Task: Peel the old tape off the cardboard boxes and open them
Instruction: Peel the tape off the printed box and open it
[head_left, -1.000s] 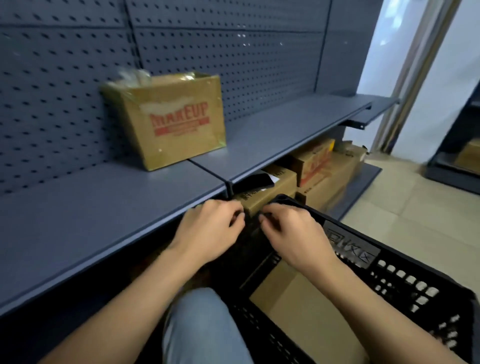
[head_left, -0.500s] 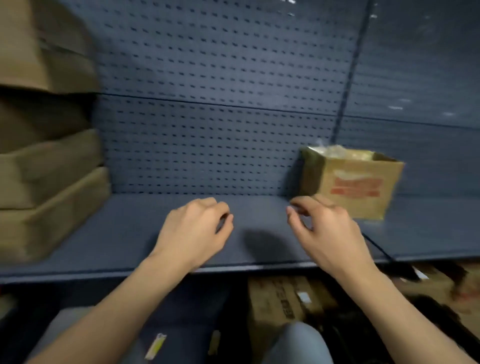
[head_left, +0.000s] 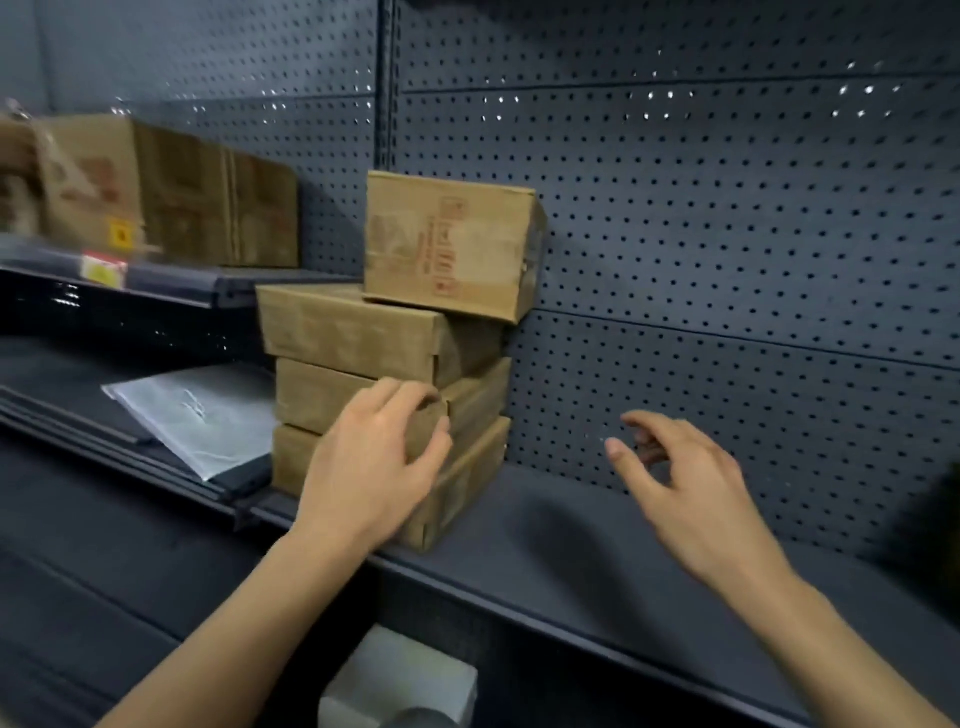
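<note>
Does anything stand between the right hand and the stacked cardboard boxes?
Nothing visible does. The right hand hovers over the shelf just right of the stacked cardboard boxes; the left hand is at their near corner.

I'm looking at a dark grey metal shelf (head_left: 597, 535) that runs along a perforated back panel (head_left: 727, 260). Toward its left end sits the bottom box (head_left: 472, 478) of a stack of cardboard boxes (head_left: 353, 332), flat on the surface with its far end close to the panel. The adjoining shelf section (head_left: 62, 384) on the left carries a pale sheet (head_left: 202, 415) lying flat, just beside the stack. Higher on the left, an upper shelf (head_left: 171, 283) holds a large cardboard box (head_left: 171, 192), too blurred for me to read.
</note>
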